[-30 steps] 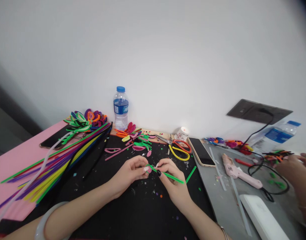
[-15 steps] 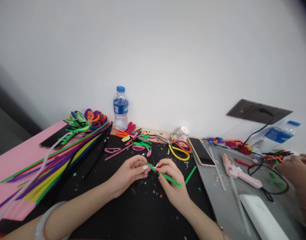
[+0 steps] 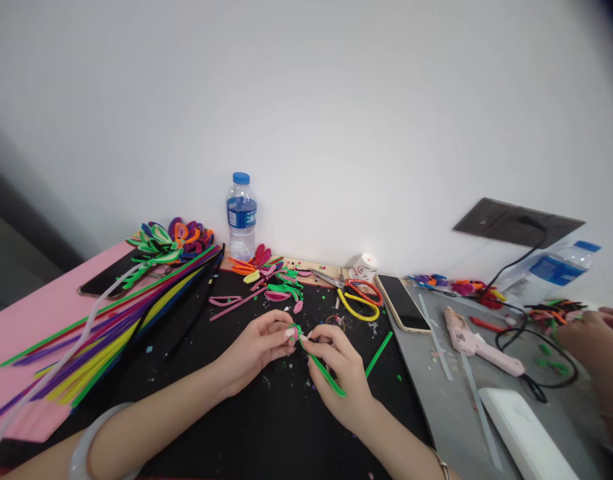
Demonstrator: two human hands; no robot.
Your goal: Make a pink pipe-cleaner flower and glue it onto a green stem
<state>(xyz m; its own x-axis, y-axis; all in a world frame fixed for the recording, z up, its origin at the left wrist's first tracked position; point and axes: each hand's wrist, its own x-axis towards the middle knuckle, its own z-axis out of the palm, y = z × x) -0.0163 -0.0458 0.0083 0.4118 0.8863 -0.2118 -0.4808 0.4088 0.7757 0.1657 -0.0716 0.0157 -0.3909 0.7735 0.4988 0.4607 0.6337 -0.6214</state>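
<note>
Between my two hands is a green pipe cleaner (image 3: 329, 377), its free end slanting down to the right across my right palm. My left hand (image 3: 259, 350) pinches a small pink piece (image 3: 295, 333) with the green wrapped around it; fingers cover much of it. My right hand (image 3: 341, 373) pinches the green pipe cleaner close beside the pink piece. Just beyond my hands lie bent green pipe cleaners (image 3: 286, 288) and a pink pipe-cleaner loop (image 3: 225, 301). A short straight green pipe cleaner (image 3: 379, 353) rests on the black mat to the right of my right hand.
Scissors (image 3: 359, 303) and a phone (image 3: 403, 303) lie behind my right hand. A bundle of pipe cleaners (image 3: 136, 327) spreads at left. A water bottle (image 3: 242, 220) stands by the wall. At right are a glue gun (image 3: 479, 343) and another person's hand (image 3: 593, 340).
The green pipe cleaner's free end has swung down and toward me, and my right hand's fingers have shifted their hold. My left hand stays nearly still.
</note>
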